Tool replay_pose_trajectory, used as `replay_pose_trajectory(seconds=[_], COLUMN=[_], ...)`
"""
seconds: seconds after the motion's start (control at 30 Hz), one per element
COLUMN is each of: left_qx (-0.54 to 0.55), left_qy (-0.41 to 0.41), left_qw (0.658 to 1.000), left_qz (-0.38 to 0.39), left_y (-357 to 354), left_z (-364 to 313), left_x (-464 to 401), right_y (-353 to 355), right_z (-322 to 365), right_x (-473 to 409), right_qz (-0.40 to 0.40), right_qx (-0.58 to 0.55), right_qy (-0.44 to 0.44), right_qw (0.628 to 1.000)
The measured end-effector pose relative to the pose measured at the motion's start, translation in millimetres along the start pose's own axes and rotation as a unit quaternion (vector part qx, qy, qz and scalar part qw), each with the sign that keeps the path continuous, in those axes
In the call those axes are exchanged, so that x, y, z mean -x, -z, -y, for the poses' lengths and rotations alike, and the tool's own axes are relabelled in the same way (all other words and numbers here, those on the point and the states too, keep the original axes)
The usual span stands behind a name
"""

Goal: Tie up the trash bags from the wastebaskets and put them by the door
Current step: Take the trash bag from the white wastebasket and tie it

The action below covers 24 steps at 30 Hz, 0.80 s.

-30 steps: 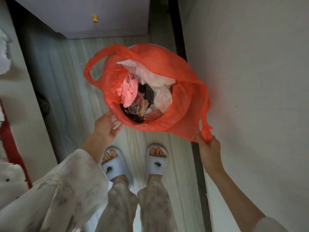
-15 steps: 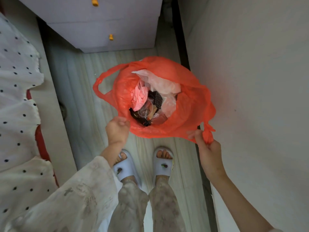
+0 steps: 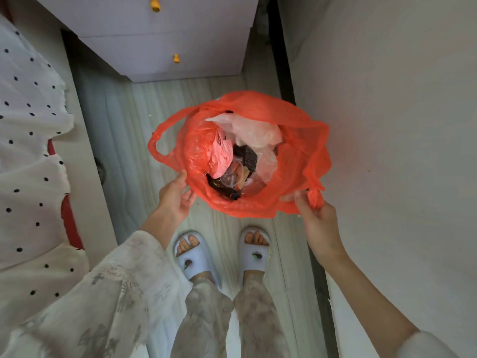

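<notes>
Pale wood floor (image 3: pixel 124 140) lies under an open red trash bag (image 3: pixel 291 177); right hand (image 3: pixel 318 223) pinches its handle, left hand (image 3: pixel 175 197) touches the rim, fingers relaxed.

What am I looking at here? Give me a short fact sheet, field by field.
Bag: orange trash bag, mouth open, not yet tied
Contents: pink crumpled paper, clear plastic, dark wrappers
Left hand: at the bag's near rim, fingers relaxed
Right hand: grips one bag handle
Free handle: loops out on the left, unheld
Surroundings: white drawer unit with yellow knobs, wall on the right, wood-look floor
Feet: pale slippers
</notes>
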<state>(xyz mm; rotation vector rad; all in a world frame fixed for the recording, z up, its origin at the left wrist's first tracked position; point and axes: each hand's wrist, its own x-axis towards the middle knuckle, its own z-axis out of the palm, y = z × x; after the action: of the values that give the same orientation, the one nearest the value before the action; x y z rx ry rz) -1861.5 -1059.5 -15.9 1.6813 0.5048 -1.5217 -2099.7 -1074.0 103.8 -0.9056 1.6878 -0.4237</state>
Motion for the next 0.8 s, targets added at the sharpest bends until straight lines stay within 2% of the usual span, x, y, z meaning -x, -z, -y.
replay_pose_trajectory(seconds=[0.13, 0.2, 0.33, 0.37, 0.43, 0.5, 0.6, 0.7, 0.8], left_qx=[-0.044, -0.048, -0.070, -0.080, -0.109, -0.175, -0.325, -0.349, -0.351], left_qy=[-0.073, -0.089, -0.027, -0.035, -0.082, -0.143, -0.212, -0.264, -0.304], left_qw=[0.989, 0.985, 0.997, 0.996, 0.990, 0.974, 0.919, 0.895, 0.878], left_qz=[-0.120, -0.138, -0.008, 0.021, 0.023, -0.025, -0.074, -0.080, -0.119], left_y=[-8, -9, 0, 2, 7, 14, 22, 16, 9], left_z=[-2, -9, -26, -30, -35, -42, -54, -68, -85], left_x=[2, 6, 21, 27, 34, 38, 41, 55, 72], right_y=[-3, -2, -1, -1, -1, -2, -1, 3, 6], right_z=[11, 15, 24, 25, 29, 34, 46, 58, 68], right_x=[3, 6, 14, 16, 20, 25, 29, 35, 45], right_qz=[0.003, 0.011, 0.011, 0.007, 0.001, -0.005, -0.010, -0.017, -0.017], right_qx=[-0.024, -0.024, -0.028, -0.028, -0.028, -0.031, -0.030, -0.024, -0.023], right_qy=[-0.003, -0.003, -0.003, -0.005, -0.008, -0.006, 0.003, 0.005, 0.009], right_qw=[1.000, 1.000, 1.000, 1.000, 1.000, 0.999, 0.999, 1.000, 1.000])
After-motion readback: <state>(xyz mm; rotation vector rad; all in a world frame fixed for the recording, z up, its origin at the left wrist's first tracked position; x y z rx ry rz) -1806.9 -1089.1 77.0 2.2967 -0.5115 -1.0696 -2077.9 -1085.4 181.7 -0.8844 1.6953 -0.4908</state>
